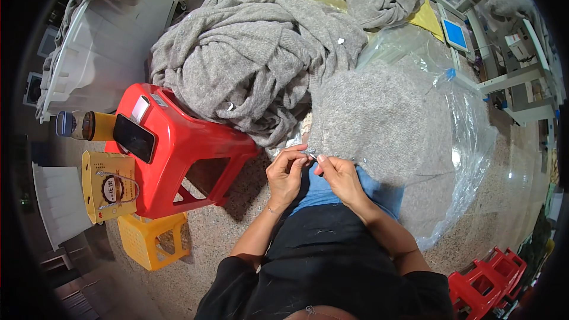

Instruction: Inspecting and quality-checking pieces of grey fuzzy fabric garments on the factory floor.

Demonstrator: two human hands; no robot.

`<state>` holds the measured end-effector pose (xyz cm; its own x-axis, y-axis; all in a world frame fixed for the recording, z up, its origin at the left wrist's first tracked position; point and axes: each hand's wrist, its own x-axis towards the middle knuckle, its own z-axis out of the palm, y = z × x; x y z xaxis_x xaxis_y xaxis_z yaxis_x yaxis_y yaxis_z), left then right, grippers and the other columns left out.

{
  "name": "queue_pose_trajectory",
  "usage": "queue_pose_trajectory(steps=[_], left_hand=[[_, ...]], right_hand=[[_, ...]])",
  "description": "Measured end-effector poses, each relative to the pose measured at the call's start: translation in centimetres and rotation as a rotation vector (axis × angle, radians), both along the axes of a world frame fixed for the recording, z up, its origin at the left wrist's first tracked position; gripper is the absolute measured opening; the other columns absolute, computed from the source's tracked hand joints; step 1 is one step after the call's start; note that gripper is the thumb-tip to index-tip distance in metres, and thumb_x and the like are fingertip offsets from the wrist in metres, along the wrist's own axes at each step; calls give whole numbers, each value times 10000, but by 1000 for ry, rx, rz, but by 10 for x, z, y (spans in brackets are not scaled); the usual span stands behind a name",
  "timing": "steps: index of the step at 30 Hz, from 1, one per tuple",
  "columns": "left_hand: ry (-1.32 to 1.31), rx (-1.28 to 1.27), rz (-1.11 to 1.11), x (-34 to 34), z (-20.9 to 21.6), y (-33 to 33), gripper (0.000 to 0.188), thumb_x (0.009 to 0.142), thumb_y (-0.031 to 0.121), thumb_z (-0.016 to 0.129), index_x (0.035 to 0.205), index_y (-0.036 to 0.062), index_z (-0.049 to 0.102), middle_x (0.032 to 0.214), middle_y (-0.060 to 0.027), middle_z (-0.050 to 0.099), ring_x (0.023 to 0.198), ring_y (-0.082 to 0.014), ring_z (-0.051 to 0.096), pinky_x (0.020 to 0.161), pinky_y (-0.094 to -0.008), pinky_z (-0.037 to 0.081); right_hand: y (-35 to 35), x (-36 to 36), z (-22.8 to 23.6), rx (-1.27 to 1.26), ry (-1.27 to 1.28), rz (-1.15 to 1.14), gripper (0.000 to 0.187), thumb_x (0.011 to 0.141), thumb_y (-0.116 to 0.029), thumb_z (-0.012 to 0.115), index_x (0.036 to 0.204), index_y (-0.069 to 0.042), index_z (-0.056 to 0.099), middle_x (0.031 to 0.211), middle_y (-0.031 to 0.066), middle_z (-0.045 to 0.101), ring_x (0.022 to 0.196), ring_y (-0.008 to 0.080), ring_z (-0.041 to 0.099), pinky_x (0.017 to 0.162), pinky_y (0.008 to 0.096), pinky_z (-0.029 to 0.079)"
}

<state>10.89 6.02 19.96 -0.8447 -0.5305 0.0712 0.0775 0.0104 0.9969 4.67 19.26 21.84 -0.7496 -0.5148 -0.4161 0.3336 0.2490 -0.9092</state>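
Note:
A grey knit garment [379, 124] lies spread across my lap and over clear plastic sheeting. Its near left edge comes up to my fingers. My left hand [286, 176] is closed in a pinch at that edge, thumb and forefinger together on the knit. Close beside it, my right hand [344, 182] pinches a small, thin, pale piece [313, 156] that points toward the left fingertips. That piece is too small to name; it may be a needle or hook. The two hands almost touch.
Left stands a red plastic stool [195, 136] with a phone [134, 137] and a bottle [89, 125]. Beside it are a yellow paper bag [109, 186], a yellow stool [155, 242] and a white bin [109, 41]. Ahead lies a heap of grey knitwear [237, 59]; clear plastic sheeting [474, 136] edges the right.

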Motion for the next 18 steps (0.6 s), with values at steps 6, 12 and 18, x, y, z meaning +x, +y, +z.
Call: queue_pose_trajectory(steps=[6, 12, 18], left_hand=[[-13, 20, -7, -1, 2, 1, 44, 844, -53, 557, 877, -41, 583, 1082, -150, 594, 783, -120, 619, 706, -237, 515], [-10, 9, -22, 0, 6, 1, 40, 842, -53, 559, 868, -36, 582, 1071, -135, 595, 806, -117, 606, 720, -236, 505], [-24, -33, -21, 0, 4, 0, 49, 831, -61, 564, 860, -27, 584, 1048, -124, 595, 825, -116, 584, 725, -237, 487]], right_hand=[[-3, -2, 3, 133, 151, 31, 399, 921, -324, 535, 708, -3, 639, 508, -50, 407, 485, 31, 339, 434, 231, 262], [-5, -4, 4, 161, 142, 10, 378, 901, -334, 538, 765, -7, 671, 492, 63, 507, 461, 110, 454, 469, 298, 371], [-7, -2, 1, 143, 224, -13, 359, 915, -310, 551, 768, 1, 655, 510, -37, 440, 484, 28, 350, 427, 233, 268]])
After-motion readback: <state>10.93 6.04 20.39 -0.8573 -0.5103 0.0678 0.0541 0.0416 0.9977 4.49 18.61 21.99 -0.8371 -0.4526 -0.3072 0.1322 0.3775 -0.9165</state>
